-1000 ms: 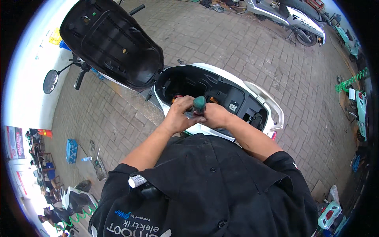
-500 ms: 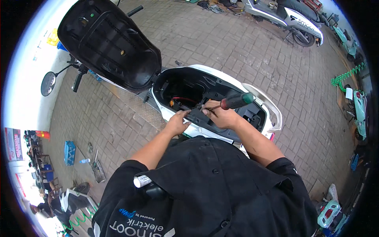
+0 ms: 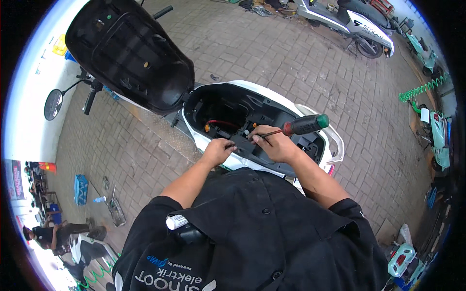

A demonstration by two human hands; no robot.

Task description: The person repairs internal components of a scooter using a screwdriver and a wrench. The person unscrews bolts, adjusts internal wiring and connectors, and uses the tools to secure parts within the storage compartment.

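Observation:
A screwdriver (image 3: 307, 125) with a black, red and green handle lies across my closed right hand (image 3: 277, 146), its handle pointing right and its shaft running between my fingers. This hand is over the open storage bay of a white scooter (image 3: 315, 107). To its left, my left hand (image 3: 218, 152) is at the bay's near rim, fingertips pinched together; anything between them is too small to make out. Inside the dark bay (image 3: 228, 106) show a red cable (image 3: 221, 121) and an orange connector (image 3: 207, 128). The screwdriver's tip is hard to see.
The scooter's black seat (image 3: 131, 53) stands tipped open at the left, beside a mirror (image 3: 53, 104). Another scooter (image 3: 369, 29) is parked at the far right. A blue crate (image 3: 81, 189) and a metal tray (image 3: 116, 213) sit on the paving at left, near a person (image 3: 51, 236).
The screwdriver's handle has swung a little to the right and its shaft shows more. My left fingertips have come up off the rim into a pinch. At lower left, a person has come into sight.

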